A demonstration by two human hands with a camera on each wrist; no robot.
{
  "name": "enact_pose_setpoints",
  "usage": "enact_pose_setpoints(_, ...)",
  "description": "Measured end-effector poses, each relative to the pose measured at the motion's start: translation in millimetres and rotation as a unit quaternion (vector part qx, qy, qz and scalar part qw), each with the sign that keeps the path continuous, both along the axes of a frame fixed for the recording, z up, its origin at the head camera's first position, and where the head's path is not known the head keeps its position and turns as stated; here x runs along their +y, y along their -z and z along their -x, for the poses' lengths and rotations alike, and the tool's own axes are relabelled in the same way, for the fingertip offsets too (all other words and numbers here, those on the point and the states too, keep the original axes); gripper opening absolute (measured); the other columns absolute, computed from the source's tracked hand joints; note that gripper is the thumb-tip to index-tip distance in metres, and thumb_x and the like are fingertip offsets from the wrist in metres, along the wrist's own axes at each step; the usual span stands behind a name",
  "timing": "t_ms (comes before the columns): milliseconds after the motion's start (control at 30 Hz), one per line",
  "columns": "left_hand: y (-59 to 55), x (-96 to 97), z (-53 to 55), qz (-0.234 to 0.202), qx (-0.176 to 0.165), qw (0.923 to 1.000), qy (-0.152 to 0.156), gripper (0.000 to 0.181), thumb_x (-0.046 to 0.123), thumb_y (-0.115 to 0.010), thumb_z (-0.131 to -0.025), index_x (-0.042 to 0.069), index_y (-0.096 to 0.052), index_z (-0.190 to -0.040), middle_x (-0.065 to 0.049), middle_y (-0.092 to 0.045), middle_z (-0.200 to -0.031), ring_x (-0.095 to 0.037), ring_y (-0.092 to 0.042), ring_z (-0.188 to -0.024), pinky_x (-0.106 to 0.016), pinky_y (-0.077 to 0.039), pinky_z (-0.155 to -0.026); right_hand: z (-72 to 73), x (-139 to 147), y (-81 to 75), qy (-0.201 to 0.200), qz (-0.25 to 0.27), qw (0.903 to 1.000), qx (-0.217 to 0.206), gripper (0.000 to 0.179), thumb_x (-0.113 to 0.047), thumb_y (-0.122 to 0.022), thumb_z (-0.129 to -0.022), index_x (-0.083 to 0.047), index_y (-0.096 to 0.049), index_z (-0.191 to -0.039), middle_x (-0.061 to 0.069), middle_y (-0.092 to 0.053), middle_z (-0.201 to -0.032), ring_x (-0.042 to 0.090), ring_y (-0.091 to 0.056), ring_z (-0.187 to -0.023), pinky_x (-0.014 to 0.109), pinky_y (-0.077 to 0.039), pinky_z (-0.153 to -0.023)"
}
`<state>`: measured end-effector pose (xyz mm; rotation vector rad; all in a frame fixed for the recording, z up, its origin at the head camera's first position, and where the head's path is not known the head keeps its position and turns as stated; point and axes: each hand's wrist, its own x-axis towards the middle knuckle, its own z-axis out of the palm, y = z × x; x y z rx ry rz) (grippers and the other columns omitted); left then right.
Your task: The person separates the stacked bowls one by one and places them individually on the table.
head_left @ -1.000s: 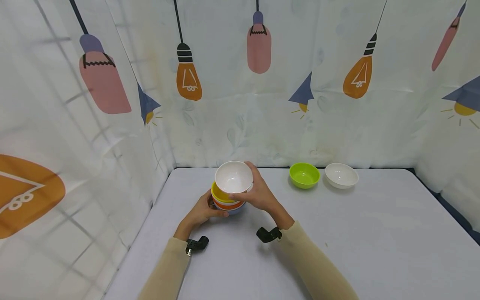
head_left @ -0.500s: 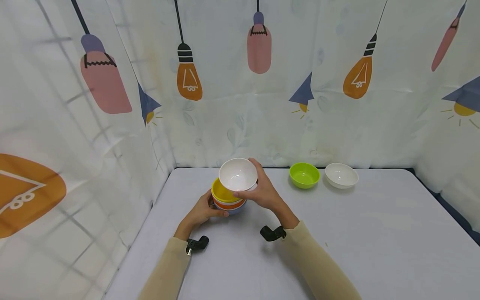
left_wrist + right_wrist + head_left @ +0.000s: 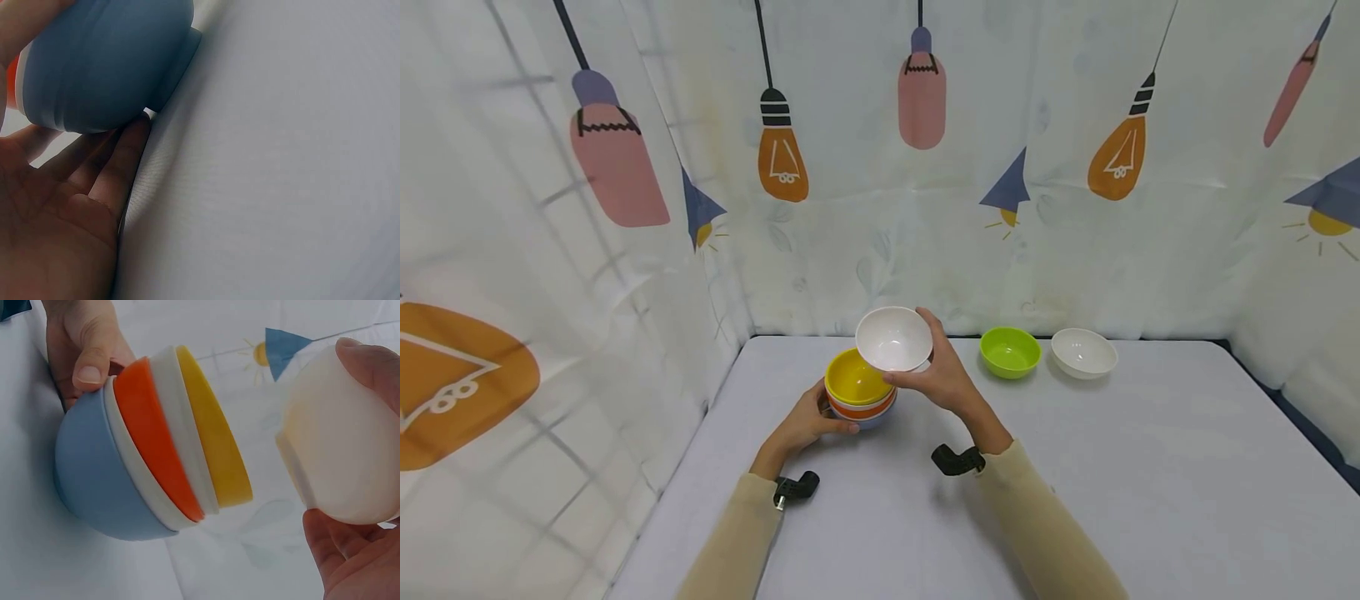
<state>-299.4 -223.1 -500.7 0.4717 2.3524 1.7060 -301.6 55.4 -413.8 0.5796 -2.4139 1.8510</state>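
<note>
The white bowl is up off the table, just above and to the right of the stack in the head view. Its mouth faces up, tipped a little toward the head camera, and its foot points down; being round, it shows no long axis across its rim. It is glossy and plain inside, with a smooth wall that looks faintly cream in the right wrist view.

The right hand is clamped on the white bowl, thumb and fingers on opposite sides. In the right wrist view a gap parts this bowl from the stack.

The stack stands on the table, its axis upright, mouths up. The yellow bowl tops it, the orange bowl sits lower, and the blue bowl is at the bottom, with pale bands between the colours. The left hand grips the blue bowl, thumb near its rim, fingers around its side.

Well to the right, near the table's far edge, sit the green bowl and the far bowl, a white one, side by side, mouths up. Behind hangs a curtain printed with lamps.
</note>
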Motion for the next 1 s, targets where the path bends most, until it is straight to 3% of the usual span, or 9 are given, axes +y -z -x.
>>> enact_pose_setpoints(467,3.3,-0.5,1.4,-0.011,-0.006,0.9999,0.005,0.1,0.02,-0.092,-0.076,0.021,-0.034,-0.158,-0.005,-0.048,-0.155,-0.032,-0.047,-0.144,-0.054,-0.034,-0.123,8.1,16.2,4.0,0.035,0.022,0.9991,-0.013,0.118,-0.025,-0.092,-0.076,-0.022,-0.013,-0.164,0.009,-0.034,-0.162,0.035,-0.045,-0.142,0.052,-0.049,-0.111)
enact_pose_setpoints(1000,-1.4,0.7,-0.3,-0.016,-0.013,0.9998,0.002,0.101,0.018,-0.093,-0.075,0.022,-0.034,-0.157,-0.005,-0.049,-0.155,-0.032,-0.046,-0.145,-0.053,-0.034,-0.123,18.1,27.1,15.4,0.061,0.013,0.9967,-0.051,0.119,-0.029,-0.092,-0.076,-0.024,-0.012,-0.164,0.01,-0.033,-0.161,0.034,-0.043,-0.142,0.052,-0.048,-0.112)
